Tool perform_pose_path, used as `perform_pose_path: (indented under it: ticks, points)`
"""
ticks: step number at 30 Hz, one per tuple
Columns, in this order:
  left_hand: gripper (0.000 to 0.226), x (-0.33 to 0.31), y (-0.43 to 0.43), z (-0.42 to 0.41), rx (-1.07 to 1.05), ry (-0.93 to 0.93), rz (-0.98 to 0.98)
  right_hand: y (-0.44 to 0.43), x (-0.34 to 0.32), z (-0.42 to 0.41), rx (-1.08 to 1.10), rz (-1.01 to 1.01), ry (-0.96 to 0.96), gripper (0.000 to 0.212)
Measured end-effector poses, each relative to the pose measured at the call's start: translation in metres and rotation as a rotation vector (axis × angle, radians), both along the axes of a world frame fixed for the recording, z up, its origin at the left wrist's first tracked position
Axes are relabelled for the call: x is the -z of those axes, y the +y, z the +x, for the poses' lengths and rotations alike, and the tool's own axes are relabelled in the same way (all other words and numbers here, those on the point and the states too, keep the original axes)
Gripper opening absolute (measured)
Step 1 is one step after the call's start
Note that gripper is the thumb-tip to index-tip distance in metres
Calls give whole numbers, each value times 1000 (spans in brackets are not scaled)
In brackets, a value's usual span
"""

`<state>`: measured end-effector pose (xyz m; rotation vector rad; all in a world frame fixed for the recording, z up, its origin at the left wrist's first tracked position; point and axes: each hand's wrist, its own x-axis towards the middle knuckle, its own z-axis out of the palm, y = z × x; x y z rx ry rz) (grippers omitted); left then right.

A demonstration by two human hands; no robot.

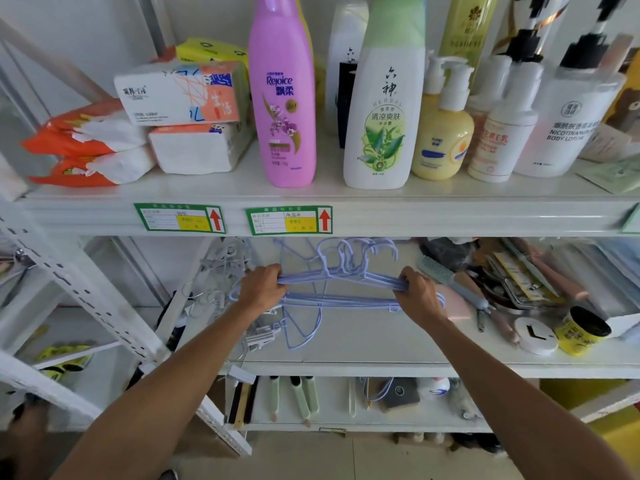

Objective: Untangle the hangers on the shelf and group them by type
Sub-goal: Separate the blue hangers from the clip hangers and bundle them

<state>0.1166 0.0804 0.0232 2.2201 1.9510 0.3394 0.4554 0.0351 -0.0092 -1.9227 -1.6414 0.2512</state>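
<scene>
My left hand [263,285] and right hand [420,296] each grip one end of a bunch of purple hangers [341,282], held over the middle of the shelf [346,344]. I think I am gathering this kind. Next I should lay them away from the pale clip hangers [225,268] at the left edge. Above, a pink bottle [282,91] says "Rejoice". A white bottle [568,123] says "BODY LOTION".

I see pale lilac hangers [341,284], a white shelf [346,341], a pink shampoo bottle [282,98], orange-and-white tissue packs [93,147], and green-bordered price labels [289,220].
</scene>
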Motion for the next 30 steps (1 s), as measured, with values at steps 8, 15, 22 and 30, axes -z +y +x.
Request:
perform_pose_path:
  ticks: [8,15,22,30]
  points:
    - [29,-16,9,0,-18,-38,-8,2,-3,14,-49,37,-38,15]
    - [10,-16,10,-16,143,34,-19,-3,27,33,40,-43,31,19]
    - [11,16,6,-50,56,-190,-10,-15,43,31,26,93,56,32]
    - [23,9,5,-38,-43,-298,80,-7,38,32,135,-23,162,22]
